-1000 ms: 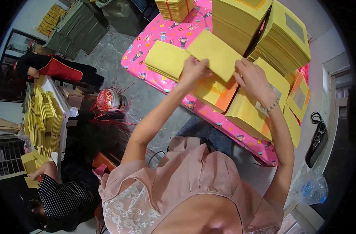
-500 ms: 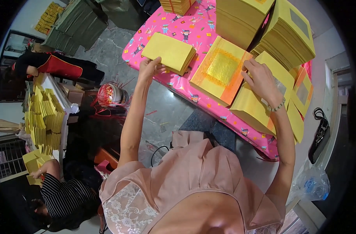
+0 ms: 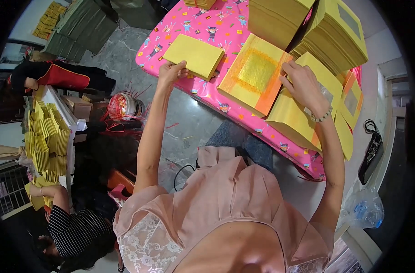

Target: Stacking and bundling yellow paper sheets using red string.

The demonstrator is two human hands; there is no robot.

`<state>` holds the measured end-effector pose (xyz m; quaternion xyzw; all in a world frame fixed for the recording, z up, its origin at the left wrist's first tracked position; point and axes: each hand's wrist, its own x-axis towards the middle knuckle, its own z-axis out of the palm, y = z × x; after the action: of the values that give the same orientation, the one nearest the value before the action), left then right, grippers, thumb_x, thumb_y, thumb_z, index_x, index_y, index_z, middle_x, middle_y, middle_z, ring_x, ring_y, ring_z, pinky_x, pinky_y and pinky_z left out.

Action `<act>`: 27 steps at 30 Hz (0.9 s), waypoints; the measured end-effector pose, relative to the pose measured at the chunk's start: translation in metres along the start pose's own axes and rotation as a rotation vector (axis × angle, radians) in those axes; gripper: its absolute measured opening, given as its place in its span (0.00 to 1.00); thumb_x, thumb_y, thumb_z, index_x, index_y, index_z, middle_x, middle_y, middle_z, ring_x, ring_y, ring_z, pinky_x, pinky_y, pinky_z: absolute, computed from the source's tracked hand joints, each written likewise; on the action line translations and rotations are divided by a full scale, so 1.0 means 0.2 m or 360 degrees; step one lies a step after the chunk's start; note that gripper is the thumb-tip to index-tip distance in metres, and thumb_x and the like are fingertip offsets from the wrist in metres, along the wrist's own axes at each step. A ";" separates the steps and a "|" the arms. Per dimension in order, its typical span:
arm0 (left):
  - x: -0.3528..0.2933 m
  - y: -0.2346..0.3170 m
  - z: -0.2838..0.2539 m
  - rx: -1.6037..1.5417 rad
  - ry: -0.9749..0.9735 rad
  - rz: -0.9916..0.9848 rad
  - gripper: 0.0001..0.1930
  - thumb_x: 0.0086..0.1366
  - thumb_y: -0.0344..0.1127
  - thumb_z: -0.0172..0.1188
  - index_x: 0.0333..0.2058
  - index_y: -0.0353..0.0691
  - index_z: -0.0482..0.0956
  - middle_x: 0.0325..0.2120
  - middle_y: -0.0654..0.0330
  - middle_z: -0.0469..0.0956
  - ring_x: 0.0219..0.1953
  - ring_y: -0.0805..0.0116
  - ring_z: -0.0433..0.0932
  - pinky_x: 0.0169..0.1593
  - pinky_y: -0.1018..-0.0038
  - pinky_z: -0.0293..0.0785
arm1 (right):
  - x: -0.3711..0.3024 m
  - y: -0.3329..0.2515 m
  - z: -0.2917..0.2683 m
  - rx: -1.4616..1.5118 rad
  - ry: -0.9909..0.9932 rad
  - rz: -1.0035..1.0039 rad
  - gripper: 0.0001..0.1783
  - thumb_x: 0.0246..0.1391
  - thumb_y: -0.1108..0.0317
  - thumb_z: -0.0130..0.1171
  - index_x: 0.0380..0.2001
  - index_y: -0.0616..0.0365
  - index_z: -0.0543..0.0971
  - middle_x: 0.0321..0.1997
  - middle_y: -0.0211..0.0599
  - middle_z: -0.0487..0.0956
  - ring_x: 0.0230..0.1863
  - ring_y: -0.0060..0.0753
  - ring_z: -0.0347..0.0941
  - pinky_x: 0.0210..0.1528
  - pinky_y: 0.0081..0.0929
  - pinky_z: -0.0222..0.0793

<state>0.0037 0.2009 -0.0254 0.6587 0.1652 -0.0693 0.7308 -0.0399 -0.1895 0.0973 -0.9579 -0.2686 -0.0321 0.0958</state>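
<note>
My left hand (image 3: 172, 74) pinches the near-left corner of a small stack of folded yellow paper (image 3: 194, 51), its thumb lying on top. This stack rests flat on a pink patterned tablecloth (image 3: 180, 22). To its right lies a thick stack of gold-foil paper (image 3: 257, 73), with a shiny gold square and an orange border on its top sheet. My right hand (image 3: 303, 84) is at that stack's right edge, fingers bent and thumb tip against the orange strip; the palm side is hidden. Beneath my right wrist is another yellow paper stack (image 3: 293, 119) with a silvery patch.
Tall yellow paper stacks (image 3: 280, 22) stand at the table's back right. On the left, a person in a striped shirt (image 3: 80, 232) handles paper beside a pile of folded yellow paper (image 3: 48, 136). A bucket of red strings (image 3: 125, 107) sits on the floor. A black pouch (image 3: 370, 159) lies far right.
The whole view has shifted slightly. Both my hands stay at their paper stacks, with the right fingers moving a little along the edge. The other person's hand has moved left.
</note>
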 end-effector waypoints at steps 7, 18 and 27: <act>-0.02 0.00 0.05 0.0069 0.0141 0.0088 0.13 0.60 0.31 0.63 0.38 0.28 0.73 0.29 0.53 0.79 0.26 0.68 0.81 0.30 0.76 0.81 | 0.03 -0.06 -0.01 -0.0037 -0.0267 0.0094 0.10 0.52 0.65 0.56 0.30 0.62 0.71 0.32 0.45 0.74 0.34 0.52 0.72 0.36 0.42 0.67; 0.02 -0.07 0.04 0.0331 0.0249 0.0461 0.21 0.56 0.35 0.65 0.36 0.22 0.68 0.19 0.50 0.79 0.23 0.63 0.81 0.27 0.69 0.80 | 0.15 -0.27 0.21 -0.0082 -0.1166 -0.0057 0.27 0.33 0.54 0.72 0.31 0.63 0.76 0.32 0.48 0.77 0.37 0.48 0.77 0.35 0.41 0.73; -0.03 -0.09 0.09 0.1637 0.0764 0.1365 0.28 0.55 0.44 0.60 0.55 0.41 0.71 0.56 0.43 0.64 0.62 0.45 0.57 0.62 0.49 0.51 | 0.11 -0.24 0.27 -0.0108 -0.0988 -0.0126 0.23 0.29 0.60 0.71 0.27 0.63 0.75 0.30 0.48 0.76 0.34 0.51 0.76 0.35 0.40 0.73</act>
<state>-0.0048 0.1812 -0.0399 0.9241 -0.0059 0.3023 0.2336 -0.0461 -0.1272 0.0544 -0.9134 -0.3210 0.2492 -0.0242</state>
